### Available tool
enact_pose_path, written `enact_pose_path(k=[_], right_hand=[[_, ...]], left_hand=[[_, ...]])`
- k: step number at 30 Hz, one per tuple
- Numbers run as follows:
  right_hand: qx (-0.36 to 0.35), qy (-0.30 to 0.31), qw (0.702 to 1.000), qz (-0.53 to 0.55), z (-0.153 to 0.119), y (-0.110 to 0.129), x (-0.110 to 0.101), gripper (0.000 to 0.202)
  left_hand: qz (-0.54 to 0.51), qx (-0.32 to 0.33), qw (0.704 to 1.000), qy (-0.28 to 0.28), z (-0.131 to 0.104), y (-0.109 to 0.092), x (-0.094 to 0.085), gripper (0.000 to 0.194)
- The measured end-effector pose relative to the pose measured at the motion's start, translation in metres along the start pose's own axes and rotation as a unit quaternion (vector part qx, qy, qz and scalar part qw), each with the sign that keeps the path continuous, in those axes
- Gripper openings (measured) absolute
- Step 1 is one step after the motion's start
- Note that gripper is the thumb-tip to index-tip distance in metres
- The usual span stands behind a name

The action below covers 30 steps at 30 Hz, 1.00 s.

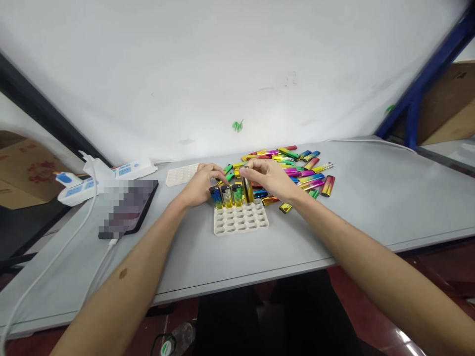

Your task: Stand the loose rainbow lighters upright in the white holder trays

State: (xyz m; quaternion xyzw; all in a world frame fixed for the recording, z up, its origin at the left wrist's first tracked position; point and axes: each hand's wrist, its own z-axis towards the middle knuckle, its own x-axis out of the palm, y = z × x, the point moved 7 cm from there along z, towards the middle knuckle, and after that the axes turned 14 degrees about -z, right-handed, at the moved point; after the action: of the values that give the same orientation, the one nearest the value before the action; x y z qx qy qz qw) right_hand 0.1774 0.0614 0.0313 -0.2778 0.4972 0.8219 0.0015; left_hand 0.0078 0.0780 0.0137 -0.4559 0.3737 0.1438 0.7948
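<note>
A white tray with rows of oval slots lies before me. Three lighters stand upright in its back row: a blue one, a silver-gold one and a green one. Beside them, my right hand pinches the top of an upright gold lighter at the same row; whether its base is seated in a slot is unclear. My left hand is just left of the blue lighter, fingers partly stretched toward green lighters behind the row. Nothing shows in its grasp.
A pile of shiny coloured lighters spreads behind and right of the tray. Another white slotted tray is at the back left. Further left are a dark phone with a cable and white power strips. A white wall closes the back.
</note>
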Motion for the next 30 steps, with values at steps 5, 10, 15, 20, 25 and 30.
enact_pose_path(k=[5,10,15,20,25,30], right_hand=[[-0.024,-0.033,0.991,-0.131,-0.002,0.004,-0.003,0.028],[-0.076,-0.064,0.967,-0.235,-0.005,0.011,-0.004,0.02],[-0.098,-0.073,0.956,-0.266,-0.005,0.014,-0.005,0.017],[-0.1,-0.073,0.959,-0.256,-0.007,0.016,-0.005,0.023],[-0.115,-0.088,0.95,-0.277,-0.008,0.019,-0.008,0.023],[-0.12,-0.098,0.944,-0.29,-0.007,0.018,-0.011,0.023]], left_hand=[[-0.062,-0.051,0.995,-0.057,0.001,0.001,-0.008,0.025],[-0.092,-0.11,0.985,-0.099,-0.001,0.005,-0.011,0.032],[-0.167,-0.116,0.971,-0.126,-0.003,0.007,-0.011,0.042],[-0.178,-0.115,0.97,-0.121,-0.003,0.009,-0.008,0.045],[-0.186,-0.112,0.969,-0.118,-0.002,0.008,-0.007,0.048],[-0.196,-0.112,0.967,-0.121,-0.003,0.008,-0.007,0.047]])
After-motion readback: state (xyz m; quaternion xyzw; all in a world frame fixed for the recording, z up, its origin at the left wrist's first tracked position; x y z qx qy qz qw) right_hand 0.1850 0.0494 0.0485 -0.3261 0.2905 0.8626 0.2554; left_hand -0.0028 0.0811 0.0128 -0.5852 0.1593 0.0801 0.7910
